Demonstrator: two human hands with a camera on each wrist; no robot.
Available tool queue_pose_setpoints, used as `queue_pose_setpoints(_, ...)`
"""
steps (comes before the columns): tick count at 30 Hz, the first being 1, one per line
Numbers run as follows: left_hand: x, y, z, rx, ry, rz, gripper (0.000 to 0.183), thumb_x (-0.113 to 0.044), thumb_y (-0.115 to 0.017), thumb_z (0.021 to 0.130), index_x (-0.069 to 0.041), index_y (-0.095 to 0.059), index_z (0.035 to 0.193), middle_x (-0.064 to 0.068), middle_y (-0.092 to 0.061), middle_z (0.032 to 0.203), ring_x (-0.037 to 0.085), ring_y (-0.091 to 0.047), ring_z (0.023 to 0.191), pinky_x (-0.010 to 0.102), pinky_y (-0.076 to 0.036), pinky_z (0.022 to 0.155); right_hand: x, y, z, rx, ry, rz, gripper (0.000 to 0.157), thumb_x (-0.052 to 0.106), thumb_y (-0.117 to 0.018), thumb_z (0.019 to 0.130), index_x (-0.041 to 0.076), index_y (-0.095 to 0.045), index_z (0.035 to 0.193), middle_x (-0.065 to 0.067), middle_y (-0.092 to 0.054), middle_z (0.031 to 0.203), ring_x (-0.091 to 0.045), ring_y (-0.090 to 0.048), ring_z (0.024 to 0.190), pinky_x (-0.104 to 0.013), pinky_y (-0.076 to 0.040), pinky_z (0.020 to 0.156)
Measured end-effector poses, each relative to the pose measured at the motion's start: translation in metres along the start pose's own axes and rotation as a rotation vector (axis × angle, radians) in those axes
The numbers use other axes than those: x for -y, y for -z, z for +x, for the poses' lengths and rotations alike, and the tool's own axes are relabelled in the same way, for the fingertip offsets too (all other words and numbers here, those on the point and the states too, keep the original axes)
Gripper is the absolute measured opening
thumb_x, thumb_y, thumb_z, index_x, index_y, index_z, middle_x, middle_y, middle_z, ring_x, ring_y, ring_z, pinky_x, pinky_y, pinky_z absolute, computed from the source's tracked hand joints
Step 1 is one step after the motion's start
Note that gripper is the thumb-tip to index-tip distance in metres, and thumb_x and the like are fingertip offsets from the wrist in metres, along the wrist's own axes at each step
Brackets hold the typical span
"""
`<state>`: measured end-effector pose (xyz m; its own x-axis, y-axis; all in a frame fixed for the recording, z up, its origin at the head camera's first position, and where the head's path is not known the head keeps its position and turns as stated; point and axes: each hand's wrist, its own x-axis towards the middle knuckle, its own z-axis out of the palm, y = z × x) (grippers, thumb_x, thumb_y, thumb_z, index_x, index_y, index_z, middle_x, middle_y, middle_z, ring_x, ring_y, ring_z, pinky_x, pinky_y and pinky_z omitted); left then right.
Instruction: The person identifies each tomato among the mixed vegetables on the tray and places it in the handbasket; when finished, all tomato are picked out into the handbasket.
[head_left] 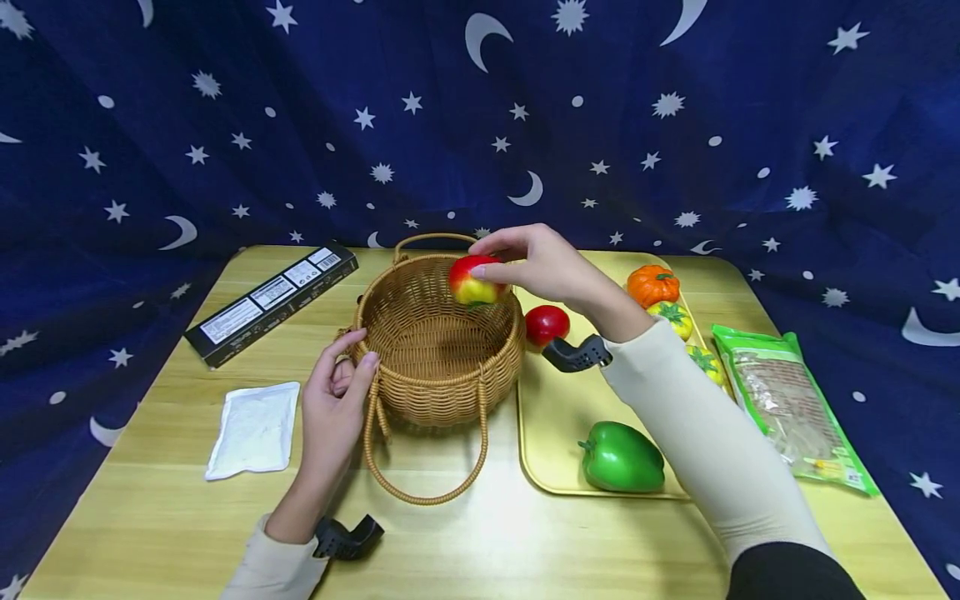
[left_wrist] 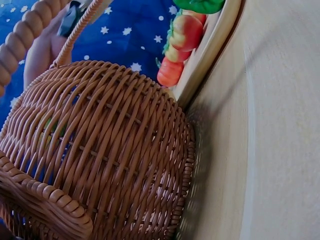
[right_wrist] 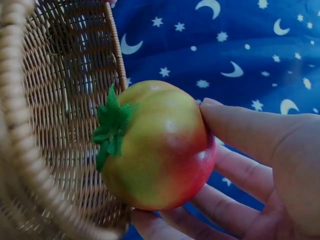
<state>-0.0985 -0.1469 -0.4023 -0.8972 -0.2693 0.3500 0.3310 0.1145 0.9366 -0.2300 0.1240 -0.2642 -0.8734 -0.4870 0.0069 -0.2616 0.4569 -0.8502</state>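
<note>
The right hand point(head_left: 542, 265) pinches a red-and-yellow tomato point(head_left: 476, 282) between thumb and fingers, above the right side of the wicker basket's point(head_left: 442, 396) mouth. The basket's woven floor shows. The left hand point(head_left: 337, 400) touches its rim with thumb and forefinger; whether it grips, I cannot tell. The yellow tray point(head_left: 558, 417) beside it holds a red fruit point(head_left: 547, 325), an orange pumpkin point(head_left: 652, 286), two yellow fruits point(head_left: 670, 318) and a green pepper point(head_left: 622, 457).

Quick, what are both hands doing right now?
Left hand: touching the basket; can't tell whether it's gripping.
Right hand: holding the red-and-yellow fruit.
</note>
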Motion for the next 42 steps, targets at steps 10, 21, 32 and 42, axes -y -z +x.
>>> queue_pose_setpoints(10,-0.005,-0.001,0.0,-0.006,0.015,-0.003,0.036,-0.007,-0.068,0.099,-0.001,-0.062,0.135,-0.002,-0.028,0.068,0.01,-0.027,0.059,0.023,-0.025,0.053,0.014,-0.024,0.039,0.123,0.032,-0.032,0.027,0.026,-0.077,0.094,0.013,-0.074,0.118,-0.001,-0.071,0.113,-0.021,-0.063,0.1,-0.036,-0.054,0.085)
queue_pose_setpoints(21,0.0,0.001,0.001,-0.003,0.0,0.008,0.036,-0.012,-0.068,0.1,-0.004,-0.063,0.134,0.0,-0.028,0.068,0.011,-0.027,0.06,0.024,-0.024,0.054,0.019,-0.05,0.075,0.384,0.064,-0.063,0.028,0.02,-0.076,0.094,0.008,-0.074,0.12,-0.003,-0.071,0.118,-0.019,-0.064,0.103,-0.03,-0.055,0.086)
queue_pose_setpoints(32,-0.005,-0.002,-0.001,-0.003,0.016,-0.03,0.035,-0.009,-0.07,0.098,-0.005,-0.065,0.133,0.003,-0.027,0.068,0.012,-0.026,0.059,0.025,-0.023,0.053,-0.008,-0.067,0.088,0.623,0.05,0.024,0.03,0.018,-0.076,0.094,0.009,-0.072,0.123,-0.003,-0.069,0.122,-0.02,-0.063,0.109,-0.031,-0.051,0.094)
queue_pose_setpoints(42,-0.003,0.0,-0.001,-0.005,0.016,-0.001,0.034,-0.011,-0.069,0.099,-0.008,-0.065,0.133,0.002,-0.027,0.068,0.011,-0.027,0.059,0.024,-0.024,0.053,-0.018,-0.07,0.095,0.618,0.039,0.088,0.041,0.01,-0.074,0.095,-0.001,-0.063,0.133,-0.014,-0.063,0.136,-0.025,-0.058,0.127,-0.031,-0.047,0.103)
